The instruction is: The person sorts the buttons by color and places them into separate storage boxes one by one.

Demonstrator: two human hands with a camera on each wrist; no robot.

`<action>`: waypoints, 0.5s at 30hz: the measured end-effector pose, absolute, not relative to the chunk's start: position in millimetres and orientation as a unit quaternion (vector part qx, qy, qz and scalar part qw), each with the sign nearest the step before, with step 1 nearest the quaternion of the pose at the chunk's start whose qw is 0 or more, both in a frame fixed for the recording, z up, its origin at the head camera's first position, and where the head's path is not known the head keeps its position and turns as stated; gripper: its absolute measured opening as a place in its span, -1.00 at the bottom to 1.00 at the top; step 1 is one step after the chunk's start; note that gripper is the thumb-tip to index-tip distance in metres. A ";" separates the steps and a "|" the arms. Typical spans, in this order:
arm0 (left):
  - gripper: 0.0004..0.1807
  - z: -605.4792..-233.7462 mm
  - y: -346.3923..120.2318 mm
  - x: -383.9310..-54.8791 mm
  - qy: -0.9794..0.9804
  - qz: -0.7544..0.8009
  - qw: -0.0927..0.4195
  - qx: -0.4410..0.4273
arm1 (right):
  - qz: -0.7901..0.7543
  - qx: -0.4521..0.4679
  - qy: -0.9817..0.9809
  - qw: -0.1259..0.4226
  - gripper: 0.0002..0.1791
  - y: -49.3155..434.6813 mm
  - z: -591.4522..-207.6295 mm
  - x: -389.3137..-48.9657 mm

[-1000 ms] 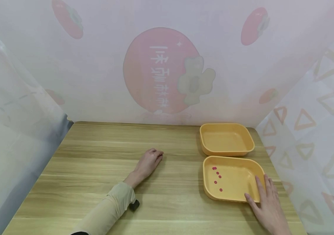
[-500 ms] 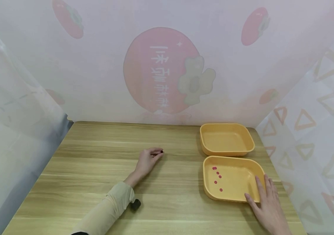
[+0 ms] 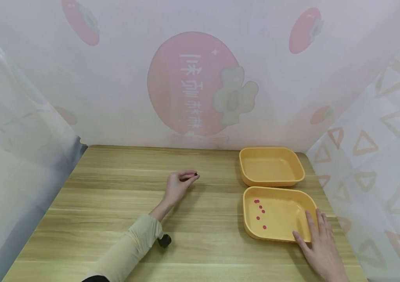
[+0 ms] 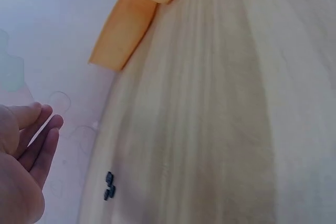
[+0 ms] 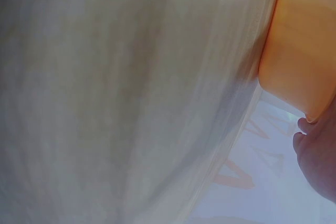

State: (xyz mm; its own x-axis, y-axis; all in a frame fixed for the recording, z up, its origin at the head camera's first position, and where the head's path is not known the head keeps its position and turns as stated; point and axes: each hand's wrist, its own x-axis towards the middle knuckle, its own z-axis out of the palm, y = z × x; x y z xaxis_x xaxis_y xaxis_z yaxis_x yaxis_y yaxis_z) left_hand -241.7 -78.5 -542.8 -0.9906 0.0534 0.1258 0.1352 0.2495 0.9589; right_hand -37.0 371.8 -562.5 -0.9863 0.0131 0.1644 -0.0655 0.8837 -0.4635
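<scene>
Head: your left hand (image 3: 176, 187) holds a small dark bead (image 3: 195, 174) in a narrow fingertip pinch; so slight a grip could let it slip. Your right hand (image 3: 321, 244), fingers spread, rests on the near yellow tray (image 3: 284, 225); uneven pressure could tip it, scattering the red discs (image 3: 260, 207) left of those fingers. Left wrist: your thumb meets your fingertips, bead hidden. Right wrist: your fingers lie at the tray's corner.

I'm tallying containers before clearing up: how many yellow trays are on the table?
2. The rear tray is at the table's far right; the front tray is just nearer, with the right hand at its right end. No others show.
</scene>
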 end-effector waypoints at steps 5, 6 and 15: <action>-0.71 -534.8 -75.8 -245.0 -0.785 -0.615 0.034 -0.065 | 0.239 0.014 -0.968 0.081 -0.06 371.7 -562.8 -36.9; -0.70 -533.5 -75.1 -245.8 -0.786 -0.614 0.033 -0.067 | 0.238 0.013 -0.968 0.081 -0.06 371.8 -562.8 -36.8; -0.74 -521.3 -61.8 -253.3 -0.761 -0.643 0.033 -0.081 | 0.237 0.015 -0.968 0.081 -0.06 372.2 -562.9 -36.6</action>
